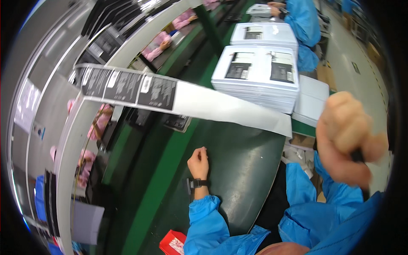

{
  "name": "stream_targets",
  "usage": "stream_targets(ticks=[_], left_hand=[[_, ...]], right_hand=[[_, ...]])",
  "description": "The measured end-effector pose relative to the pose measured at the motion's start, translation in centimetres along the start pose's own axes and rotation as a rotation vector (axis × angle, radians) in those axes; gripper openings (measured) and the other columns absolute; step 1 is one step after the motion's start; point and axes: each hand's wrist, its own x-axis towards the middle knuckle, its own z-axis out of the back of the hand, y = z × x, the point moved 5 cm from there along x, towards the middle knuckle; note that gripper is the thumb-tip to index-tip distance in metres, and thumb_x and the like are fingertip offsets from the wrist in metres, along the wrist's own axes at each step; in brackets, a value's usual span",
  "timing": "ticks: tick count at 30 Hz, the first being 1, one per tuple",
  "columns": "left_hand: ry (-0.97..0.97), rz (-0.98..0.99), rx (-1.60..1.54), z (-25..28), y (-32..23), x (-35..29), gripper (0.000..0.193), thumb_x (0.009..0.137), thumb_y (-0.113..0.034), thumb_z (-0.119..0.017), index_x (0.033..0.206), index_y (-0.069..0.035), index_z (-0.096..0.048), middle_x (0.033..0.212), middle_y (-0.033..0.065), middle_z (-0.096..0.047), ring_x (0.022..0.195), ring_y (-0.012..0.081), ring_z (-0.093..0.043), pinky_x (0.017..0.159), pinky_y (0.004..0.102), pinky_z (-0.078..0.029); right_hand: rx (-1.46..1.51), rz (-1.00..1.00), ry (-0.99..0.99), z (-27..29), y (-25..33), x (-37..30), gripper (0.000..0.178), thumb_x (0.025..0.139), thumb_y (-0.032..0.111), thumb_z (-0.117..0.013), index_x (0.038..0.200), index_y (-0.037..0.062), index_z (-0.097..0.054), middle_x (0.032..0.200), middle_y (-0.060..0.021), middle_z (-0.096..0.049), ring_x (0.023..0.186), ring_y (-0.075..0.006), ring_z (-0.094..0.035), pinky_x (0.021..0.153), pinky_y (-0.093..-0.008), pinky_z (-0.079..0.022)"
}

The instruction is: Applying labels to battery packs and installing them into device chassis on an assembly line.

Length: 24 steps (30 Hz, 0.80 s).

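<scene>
My left hand (198,163) is above the dark green table, its fingers curled in and the thumb against them; whatever is inside, if anything, is hidden. A dark band with a small block on it circles that wrist. Raised at the far right, my right hand (346,136) is closed and blurred by motion. A small dark object (357,156) shows between its fingers, its kind unclear. Across the scene runs a long label strip (204,100), white backing on the right and black printed labels on the left, apart from both hands.
Stacked white trays (255,91) hold flat black-and-white packs at the table's far end. A red box (173,242) sits at the near edge. White shelf framing (63,157) stands to the left. A co-worker in blue (304,23) works beyond the trays; others in pink sit across.
</scene>
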Motion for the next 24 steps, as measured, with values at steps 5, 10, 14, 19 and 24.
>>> stream_targets(ticks=[5,10,14,19,24], left_hand=[[-0.009,-0.043,0.057,-0.5,-0.3,0.0,0.025,0.097,-0.025,-0.066,0.097,-0.001,-0.073,0.069,0.0102,-0.068,0.062,0.0174,-0.066,0.062,0.0312,-0.050],[-0.359,-0.143,0.190,0.4,-2.0,-0.3,0.014,0.092,-0.016,-0.069,0.098,-0.004,-0.070,0.106,0.0125,-0.065,0.104,0.0313,-0.061,0.089,0.0416,-0.049],[-0.345,-0.144,0.293,-0.6,0.2,1.3,0.039,0.090,-0.019,-0.071,0.124,-0.004,-0.059,0.130,0.0213,-0.055,0.126,0.0401,-0.049,0.107,0.0496,-0.040],[-0.360,0.066,0.444,1.2,4.0,7.4,0.074,0.087,-0.032,-0.074,0.143,0.005,-0.042,0.141,0.0293,-0.049,0.134,0.0451,-0.042,0.112,0.0505,-0.035],[-0.271,0.156,0.530,-0.1,4.2,9.2,0.088,0.085,-0.035,-0.075,0.154,0.000,-0.033,0.149,0.0321,-0.043,0.141,0.0479,-0.034,0.116,0.0535,-0.029]], right_hand=[[0.023,-0.711,0.373,-9.7,-6.4,-6.2,0.017,0.097,0.013,-0.063,0.107,0.0015,-0.071,0.077,-0.0117,-0.067,0.056,-0.0281,-0.057,0.062,-0.0374,-0.050],[0.240,-1.268,0.627,-20.3,-10.6,-23.7,0.026,0.101,0.018,-0.060,0.117,-0.0004,-0.068,0.107,-0.0144,-0.071,0.094,-0.0218,-0.067,0.080,-0.0340,-0.052],[0.344,-1.218,0.463,-25.9,-10.5,-25.3,0.027,0.102,0.017,-0.059,0.122,-0.0012,-0.064,0.116,-0.0141,-0.065,0.106,-0.0223,-0.064,0.092,-0.0329,-0.050],[0.121,-1.062,0.232,-32.0,-17.5,-26.0,0.026,0.101,0.016,-0.060,0.120,-0.0007,-0.063,0.118,-0.0156,-0.063,0.105,-0.0252,-0.063,0.090,-0.0323,-0.049],[-0.478,-0.909,0.197,-32.6,-30.3,-29.0,0.041,0.102,0.029,-0.057,0.126,-0.0036,-0.061,0.131,-0.0254,-0.059,0.118,-0.0387,-0.060,0.101,-0.0423,-0.047]])
